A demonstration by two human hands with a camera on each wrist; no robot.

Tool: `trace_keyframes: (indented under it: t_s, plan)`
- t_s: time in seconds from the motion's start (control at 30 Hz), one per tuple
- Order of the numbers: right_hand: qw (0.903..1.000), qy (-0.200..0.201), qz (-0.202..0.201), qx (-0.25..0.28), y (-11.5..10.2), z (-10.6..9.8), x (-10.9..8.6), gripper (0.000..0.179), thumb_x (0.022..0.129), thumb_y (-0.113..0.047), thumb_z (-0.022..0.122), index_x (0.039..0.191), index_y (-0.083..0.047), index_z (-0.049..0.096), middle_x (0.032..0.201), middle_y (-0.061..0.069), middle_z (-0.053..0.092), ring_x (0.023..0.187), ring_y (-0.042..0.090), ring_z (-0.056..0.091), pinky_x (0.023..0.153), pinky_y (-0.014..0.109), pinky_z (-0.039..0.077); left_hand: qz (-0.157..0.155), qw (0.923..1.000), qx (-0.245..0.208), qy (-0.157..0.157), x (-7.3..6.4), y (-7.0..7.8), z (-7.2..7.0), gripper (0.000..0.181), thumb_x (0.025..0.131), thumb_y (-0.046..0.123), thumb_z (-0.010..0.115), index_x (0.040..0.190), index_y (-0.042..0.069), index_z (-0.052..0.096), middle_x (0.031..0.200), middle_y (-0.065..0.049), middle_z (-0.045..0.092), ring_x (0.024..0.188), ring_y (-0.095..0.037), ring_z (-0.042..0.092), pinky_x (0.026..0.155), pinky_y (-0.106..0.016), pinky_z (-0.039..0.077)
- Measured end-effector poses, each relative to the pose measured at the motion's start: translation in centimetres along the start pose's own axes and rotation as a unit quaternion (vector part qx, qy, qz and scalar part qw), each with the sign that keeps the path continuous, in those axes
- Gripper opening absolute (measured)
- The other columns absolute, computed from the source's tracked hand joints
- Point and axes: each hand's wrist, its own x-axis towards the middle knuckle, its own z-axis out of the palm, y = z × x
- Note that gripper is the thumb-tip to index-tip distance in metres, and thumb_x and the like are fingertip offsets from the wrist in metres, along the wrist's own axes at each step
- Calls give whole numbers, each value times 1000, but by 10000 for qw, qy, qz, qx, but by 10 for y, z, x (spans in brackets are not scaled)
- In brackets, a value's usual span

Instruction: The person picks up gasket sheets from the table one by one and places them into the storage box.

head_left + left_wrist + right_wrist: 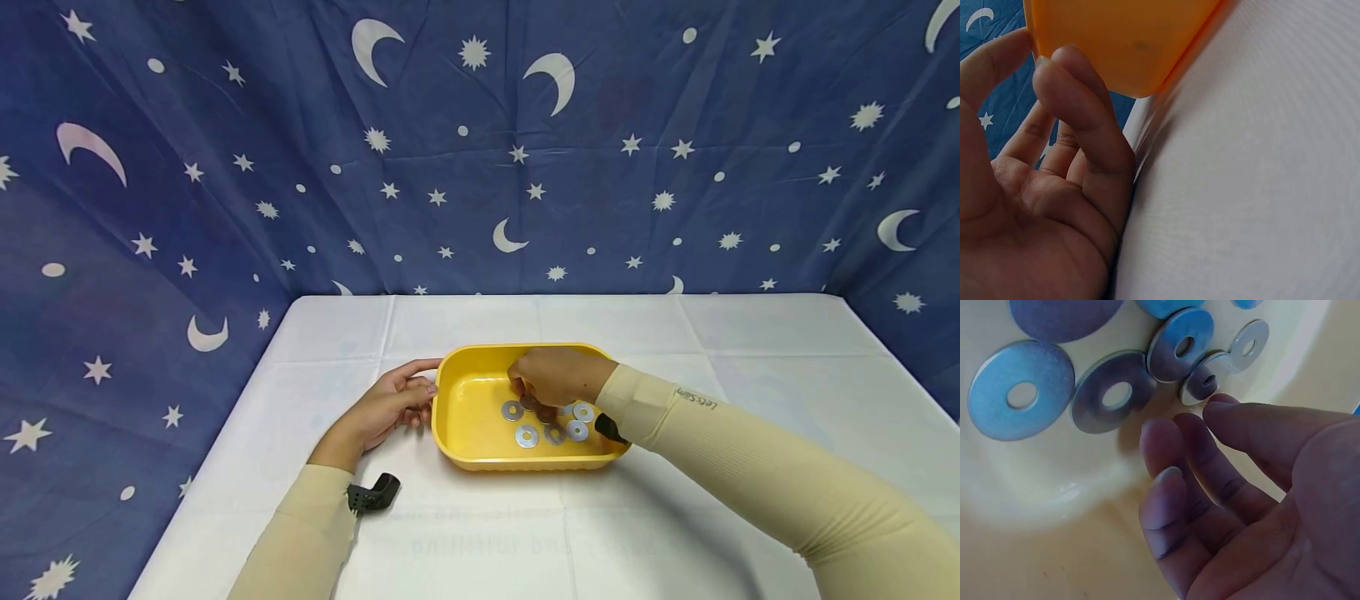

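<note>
A yellow plastic tub (480, 462) stands on the white-covered table, with several flat metal washers (527, 436) on its floor. At the tub's left end, my left hand (386, 408) touches the outside of the wall and rim with its thumb and forefinger; the left wrist view shows the other fingers loosely bent below the tub (1129, 50). My right hand (558, 377) reaches down inside, over the washers. Seen from the right wrist, its bent fingers and thumb are close to a tilted washer (1192, 390), with no washer plainly gripped. Other washers (1113, 415) lie beside the fingertips.
White cloth (375, 333) covers the table around the tub. A dark blue curtain (480, 167) with moons and stars hangs behind and along the sides. Beige sleeves cover both forearms, and a black wrist camera (373, 493) sits at the left wrist.
</note>
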Motion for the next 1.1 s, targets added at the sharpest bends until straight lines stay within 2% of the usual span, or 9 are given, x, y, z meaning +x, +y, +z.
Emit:
trace_keyframes:
  t_s: [0.17, 0.23, 0.4, 0.6, 0.83, 1.0, 1.1]
  plan:
    - [10000, 5, 42, -78, 0, -6, -6, 23, 92, 8, 56, 99, -10, 67, 85, 6, 70, 70, 16, 64, 85, 33, 51, -19, 10000, -30, 8, 0, 0, 2, 58, 96, 19, 65, 149, 16, 43, 91, 0, 64, 67, -11, 59, 57, -19, 51]
    - [9996, 51, 36, -281, 0, -9, -10, 22, 92, 5, 58, 101, -12, 67, 89, 3, 70, 74, 15, 61, 86, 34, 51, -31, 10000, -40, 18, 0, -1, 2, 58, 96, 19, 65, 149, 15, 43, 91, 0, 64, 67, -11, 58, 57, -19, 51]
    - [9966, 240, -125, -774, 2, -17, -22, 19, 92, 0, 63, 105, -13, 69, 97, 1, 69, 81, 16, 57, 82, 32, 53, -44, 10000, -34, 31, 1, -3, 2, 57, 96, 19, 65, 149, 16, 43, 90, 0, 64, 67, -11, 58, 57, -19, 51]
    - [9931, 594, -252, -975, 9, -20, -37, 16, 93, -7, 66, 108, -11, 69, 92, -1, 67, 80, 15, 56, 79, 30, 54, 15, 10000, -50, -31, 1, -3, 2, 58, 97, 18, 64, 150, 15, 42, 89, 1, 64, 66, -10, 58, 55, -18, 51]
    - [9812, 1639, -203, -999, 16, -18, -55, 19, 92, -9, 67, 110, -10, 70, 97, 1, 68, 77, 14, 56, 73, 28, 55, 25, 10000, -70, -41, 0, -3, 0, 59, 97, 19, 64, 151, 14, 40, 90, 1, 65, 66, -10, 58, 55, -17, 51]
    - [9609, 2639, -219, -811, 27, -14, -70, 23, 90, -8, 69, 112, -11, 70, 98, 3, 68, 86, 19, 63, 75, 33, 58, 67, 9999, -45, -73, 1, -2, 0, 59, 97, 18, 64, 151, 13, 40, 89, 1, 65, 65, -10, 58, 55, -17, 51]
    - [9480, 3101, -171, -697, 36, -12, -79, 24, 90, -7, 70, 113, -11, 69, 97, 3, 67, 92, 22, 63, 78, 36, 58, 86, 9999, -32, -80, 1, -2, 0, 59, 97, 18, 63, 151, 13, 40, 88, 1, 64, 65, -10, 58, 55, -17, 51]
